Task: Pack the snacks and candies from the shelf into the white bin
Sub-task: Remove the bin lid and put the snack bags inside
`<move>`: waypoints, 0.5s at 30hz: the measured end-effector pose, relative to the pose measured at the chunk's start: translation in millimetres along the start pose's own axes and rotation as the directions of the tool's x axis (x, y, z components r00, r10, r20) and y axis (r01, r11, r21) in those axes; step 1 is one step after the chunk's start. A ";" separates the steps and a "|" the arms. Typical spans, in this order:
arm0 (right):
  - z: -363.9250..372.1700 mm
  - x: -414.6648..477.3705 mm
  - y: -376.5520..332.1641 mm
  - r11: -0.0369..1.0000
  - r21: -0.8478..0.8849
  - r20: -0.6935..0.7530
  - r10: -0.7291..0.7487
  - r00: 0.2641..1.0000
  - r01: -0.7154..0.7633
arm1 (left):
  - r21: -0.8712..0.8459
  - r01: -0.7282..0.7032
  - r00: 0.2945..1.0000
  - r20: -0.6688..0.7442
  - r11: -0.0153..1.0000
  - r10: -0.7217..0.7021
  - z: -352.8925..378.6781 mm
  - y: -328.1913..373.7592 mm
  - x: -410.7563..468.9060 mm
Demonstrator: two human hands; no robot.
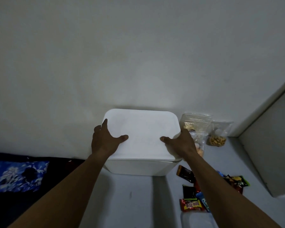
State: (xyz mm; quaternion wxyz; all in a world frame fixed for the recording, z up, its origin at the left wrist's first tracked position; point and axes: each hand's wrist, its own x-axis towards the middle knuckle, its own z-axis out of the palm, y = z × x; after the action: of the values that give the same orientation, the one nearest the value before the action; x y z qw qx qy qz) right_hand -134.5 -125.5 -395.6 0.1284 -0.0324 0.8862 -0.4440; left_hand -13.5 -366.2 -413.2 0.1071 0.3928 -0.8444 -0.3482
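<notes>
Both hands (105, 140) (179, 142) grip the white bin's (138, 167) lid (143, 134).

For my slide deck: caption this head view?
Both hands grip the white bin's lid; snacks wait alongside.

Gripping the lid (141, 132) of the white bin (138, 167) from both sides: left hand (104, 139) and right hand (179, 143) with thumbs lying on top, fingers wrapping the edges. Sitting against the wall (138, 55). Lying to the right on the shelf (132, 203): clear bags of nuts (216, 137), candy bars (190, 204) and chip packets (237, 181). Showing at left, a blue patterned cloth (16, 176).
</notes>
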 end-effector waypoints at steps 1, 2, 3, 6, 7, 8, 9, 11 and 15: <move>0.8 -0.4 0.6 1.000 0.013 -0.011 0.003 1.000 -0.003 | -0.002 -0.003 1.000 -0.004 1.000 0.003 -0.1 0.0 0.4; 1.6 -1.0 0.1 1.000 0.026 -0.017 0.004 1.000 -0.003 | -0.003 -0.005 1.000 -0.007 1.000 0.005 -0.3 -0.3 1.3; 2.6 -0.8 -0.1 0.999 0.038 -0.014 0.006 1.000 -0.006 | -0.003 -0.005 1.000 -0.009 1.000 0.005 -0.7 -0.6 2.0; 6.2 -1.2 -0.7 0.997 0.082 -0.008 -0.001 1.000 0.002 | -0.018 -0.004 1.000 -0.026 1.000 0.003 -1.5 -2.4 4.5; 6.3 -1.1 -0.4 0.995 0.095 -0.012 -0.011 1.000 0.012 | -0.022 -0.006 1.000 -0.025 1.000 0.006 -1.5 -2.1 5.1; 5.5 -1.0 -0.6 0.994 0.103 -0.014 -0.023 1.000 0.024 | -0.022 -0.004 1.000 -0.019 1.000 0.004 -1.1 -1.4 5.3; 4.1 -0.2 -0.4 0.994 0.103 -0.010 -0.030 1.000 0.031 | -0.017 -0.001 1.000 -0.011 1.000 0.001 -0.8 -1.1 6.2; 2.0 -0.3 -0.2 0.996 0.087 0.005 -0.033 0.999 0.033 | -0.011 0.002 1.000 0.003 1.000 -0.002 -1.8 0.8 6.8; -1.4 -0.7 -1.4 0.996 0.083 0.003 -0.040 0.999 0.039 | -0.051 0.021 1.000 0.013 0.998 -0.020 -3.7 1.8 9.3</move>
State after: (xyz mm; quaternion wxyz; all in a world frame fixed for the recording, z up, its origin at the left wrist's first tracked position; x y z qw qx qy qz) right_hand -134.3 -125.1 -393.5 0.1231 -0.0457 0.8658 -0.4828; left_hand -19.1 -374.1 -410.1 0.1083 0.3964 -0.8318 -0.3732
